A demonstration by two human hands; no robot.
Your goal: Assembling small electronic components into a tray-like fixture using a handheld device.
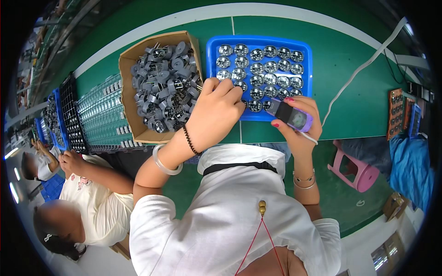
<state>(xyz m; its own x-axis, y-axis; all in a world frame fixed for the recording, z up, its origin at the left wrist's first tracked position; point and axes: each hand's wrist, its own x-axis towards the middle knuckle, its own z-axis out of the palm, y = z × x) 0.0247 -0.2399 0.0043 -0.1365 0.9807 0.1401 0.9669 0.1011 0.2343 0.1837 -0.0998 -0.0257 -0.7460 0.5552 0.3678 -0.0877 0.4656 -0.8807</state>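
My right hand grips a small purple and black handheld device with a white cable running from it. The device's dark end points left, over the near edge of a blue tray. Rows of small round parts with shiny, silvery tops fill much of that tray. My left hand is bent over the tray's near left corner, fingers curled together. Whatever its fingertips may pinch is hidden behind the hand. Left of it stands an open cardboard box, heaped with grey round parts that have metal pins.
The white cable crosses the green table on the right. Clear plastic trays and a black crate lie left of the box. Co-workers sit at the left. A pink stool stands on the floor at right.
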